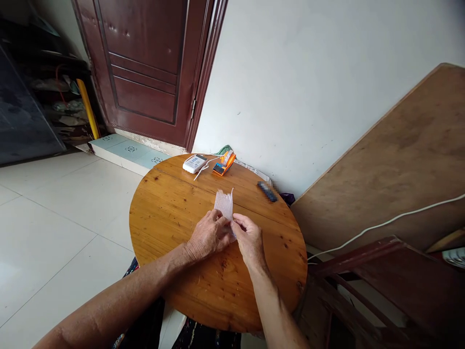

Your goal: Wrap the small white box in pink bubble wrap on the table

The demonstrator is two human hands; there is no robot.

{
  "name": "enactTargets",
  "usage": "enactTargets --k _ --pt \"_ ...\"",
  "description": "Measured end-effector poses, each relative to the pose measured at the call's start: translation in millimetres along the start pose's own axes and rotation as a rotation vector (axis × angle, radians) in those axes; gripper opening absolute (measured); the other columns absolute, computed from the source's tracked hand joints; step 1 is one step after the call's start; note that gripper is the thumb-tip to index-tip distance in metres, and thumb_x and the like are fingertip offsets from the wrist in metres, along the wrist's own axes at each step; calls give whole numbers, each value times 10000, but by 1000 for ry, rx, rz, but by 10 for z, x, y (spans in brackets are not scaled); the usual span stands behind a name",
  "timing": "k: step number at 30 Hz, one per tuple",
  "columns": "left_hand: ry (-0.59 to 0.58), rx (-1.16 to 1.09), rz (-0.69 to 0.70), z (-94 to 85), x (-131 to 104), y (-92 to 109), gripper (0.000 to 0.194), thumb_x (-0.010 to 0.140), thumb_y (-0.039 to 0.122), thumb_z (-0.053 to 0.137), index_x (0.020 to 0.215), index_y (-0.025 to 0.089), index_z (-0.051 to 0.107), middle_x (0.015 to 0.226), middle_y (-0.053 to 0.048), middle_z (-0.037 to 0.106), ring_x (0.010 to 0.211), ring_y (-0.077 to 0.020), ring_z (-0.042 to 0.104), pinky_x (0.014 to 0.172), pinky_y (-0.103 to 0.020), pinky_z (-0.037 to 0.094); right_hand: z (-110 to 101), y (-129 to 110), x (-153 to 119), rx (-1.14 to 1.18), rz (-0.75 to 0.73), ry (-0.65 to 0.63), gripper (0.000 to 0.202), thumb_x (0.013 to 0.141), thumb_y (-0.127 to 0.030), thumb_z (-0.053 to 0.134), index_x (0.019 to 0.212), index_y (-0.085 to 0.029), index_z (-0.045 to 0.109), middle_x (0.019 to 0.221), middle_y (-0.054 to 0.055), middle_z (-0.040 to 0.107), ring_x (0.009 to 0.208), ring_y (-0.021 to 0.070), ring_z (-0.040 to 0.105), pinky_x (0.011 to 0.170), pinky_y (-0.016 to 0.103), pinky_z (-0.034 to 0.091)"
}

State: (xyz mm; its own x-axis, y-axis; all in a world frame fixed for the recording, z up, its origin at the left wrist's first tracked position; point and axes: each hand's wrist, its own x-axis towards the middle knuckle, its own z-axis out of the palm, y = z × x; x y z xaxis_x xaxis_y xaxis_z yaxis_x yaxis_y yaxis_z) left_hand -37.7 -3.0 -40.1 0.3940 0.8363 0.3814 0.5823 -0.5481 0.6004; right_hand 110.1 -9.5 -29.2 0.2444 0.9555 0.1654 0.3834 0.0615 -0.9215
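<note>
A small piece of whitish, translucent bubble wrap [224,203] with a ragged far edge is between my hands, over the middle of the round wooden table [163,213]. My left hand [212,230] rests low at the table, its fingers curled over the wrap's near part. From the other side, my right hand [250,236] pinches the wrap's right edge between thumb and fingers. The two hands nearly touch. Whether anything lies inside the wrap is hidden by my fingers.
Toward the table's far edge lie a white device [194,164] with a white cable, an orange object [228,164] and a dark, partly blurred item [267,192]. A wall stands behind. A wooden board [385,174] leans at right, near a dark red wooden chair [385,271].
</note>
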Motion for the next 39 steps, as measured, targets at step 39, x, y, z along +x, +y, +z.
enactTargets --k 39 --pt "32 -308 -278 52 65 -20 400 738 146 573 1136 176 609 1093 -70 605 918 -191 587 835 -314 500 -274 -1 19 -124 -171 -83 293 816 -307 575 1060 -175 670 943 82 748 801 191 685 754 318 556"
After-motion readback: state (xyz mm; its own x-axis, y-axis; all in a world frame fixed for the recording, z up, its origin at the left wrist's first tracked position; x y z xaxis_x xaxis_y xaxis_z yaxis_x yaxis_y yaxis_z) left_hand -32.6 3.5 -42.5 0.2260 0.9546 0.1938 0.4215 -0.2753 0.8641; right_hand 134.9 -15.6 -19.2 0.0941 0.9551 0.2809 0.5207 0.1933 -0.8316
